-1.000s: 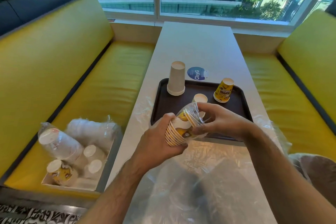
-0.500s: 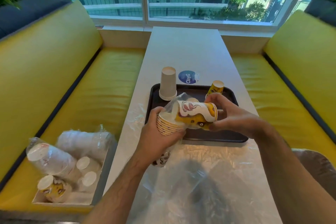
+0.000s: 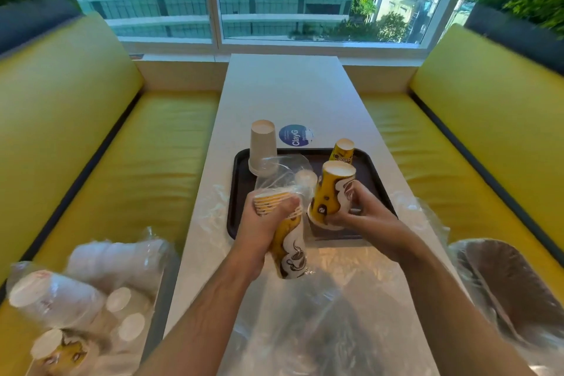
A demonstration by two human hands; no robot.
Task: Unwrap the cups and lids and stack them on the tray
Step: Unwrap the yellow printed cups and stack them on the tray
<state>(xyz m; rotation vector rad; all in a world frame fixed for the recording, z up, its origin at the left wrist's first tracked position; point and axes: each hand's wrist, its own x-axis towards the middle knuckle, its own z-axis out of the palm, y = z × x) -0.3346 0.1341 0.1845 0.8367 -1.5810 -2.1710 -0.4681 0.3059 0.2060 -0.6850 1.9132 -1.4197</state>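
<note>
So, white table (image 3: 283, 94) w/ a dark tray (image 3: 241, 192) on it, loose clear plastic (image 3: 320, 314) spread at the near end. Left hand (image 3: 262, 223) is curled round a stack of yellow cups (image 3: 287, 241), wrap partly on it I think, held over the table's near part. Right hand (image 3: 363, 214) grips an upside-down yellow cup (image 3: 331, 195) standing on the tray. Plain white cups (image 3: 263, 146) sit inverted at the tray's far-left corner.

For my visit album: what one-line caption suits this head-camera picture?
Right hand sets yellow cups upside down on the tray; left hand grips the wrapped stack.
</note>
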